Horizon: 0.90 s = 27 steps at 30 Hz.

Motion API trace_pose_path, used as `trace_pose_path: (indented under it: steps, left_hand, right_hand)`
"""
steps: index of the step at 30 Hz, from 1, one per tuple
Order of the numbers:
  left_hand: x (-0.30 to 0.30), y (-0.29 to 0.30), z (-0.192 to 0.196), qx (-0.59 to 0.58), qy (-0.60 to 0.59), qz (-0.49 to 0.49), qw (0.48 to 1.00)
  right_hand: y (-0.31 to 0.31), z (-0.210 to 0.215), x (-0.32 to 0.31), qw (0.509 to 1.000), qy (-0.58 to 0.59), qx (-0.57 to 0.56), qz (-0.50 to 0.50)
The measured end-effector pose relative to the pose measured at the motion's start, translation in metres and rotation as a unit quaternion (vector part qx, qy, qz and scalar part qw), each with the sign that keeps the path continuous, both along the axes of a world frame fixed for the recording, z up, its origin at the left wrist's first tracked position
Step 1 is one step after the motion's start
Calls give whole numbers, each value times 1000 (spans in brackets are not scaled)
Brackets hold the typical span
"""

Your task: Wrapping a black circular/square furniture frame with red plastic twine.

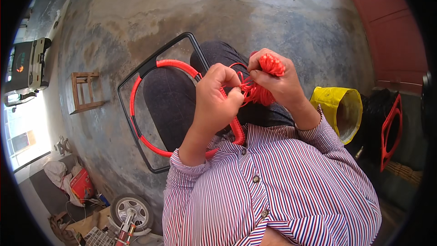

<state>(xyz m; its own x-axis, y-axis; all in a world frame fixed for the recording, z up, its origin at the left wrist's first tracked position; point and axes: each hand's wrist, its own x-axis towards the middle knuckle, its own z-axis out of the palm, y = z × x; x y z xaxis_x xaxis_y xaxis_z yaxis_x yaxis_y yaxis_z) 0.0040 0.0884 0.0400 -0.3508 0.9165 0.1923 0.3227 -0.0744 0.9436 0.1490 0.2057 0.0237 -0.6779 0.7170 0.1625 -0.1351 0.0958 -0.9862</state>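
Across my lap lies a black rectangular frame (191, 40) with a ring inside it, wrapped in red cord (178, 65) over several stretches; dark gaps show between them. My right hand (278, 79) grips a thick bundle of red cord (272, 65), its end poking out above the fist and loose loops hanging below. Over the ring's right side, my left hand (219, 92) pinches a strand of the cord between thumb and fingers. Strands run between the two hands. Part of the ring is hidden behind my left hand and forearm.
A small wooden stool (83, 92) stands at left on the concrete floor (282, 23). A yellow sack (326, 105) and a red frame (385, 148) are at right. Lower left are a wheel (144, 214) and a red bag (82, 184). A vehicle (28, 66) stands far left.
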Motion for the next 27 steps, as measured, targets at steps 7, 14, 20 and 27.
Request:
trace_pose_path:
  steps: [7,14,20,27]
  left_hand:
    - [-4,0,0,-97,-318,6,943]
    - [-3,-2,-3,-108,-306,6,946]
    - [-6,0,-5,-114,-350,6,930]
    - [-3,0,-8,-105,-354,-8,929]
  right_hand:
    - [-4,7,-1,968,-37,247,13]
    - [-2,1,3,989,-18,150,5]
    - [0,4,0,983,16,180,19]
    - [-7,-2,2,983,-8,184,28]
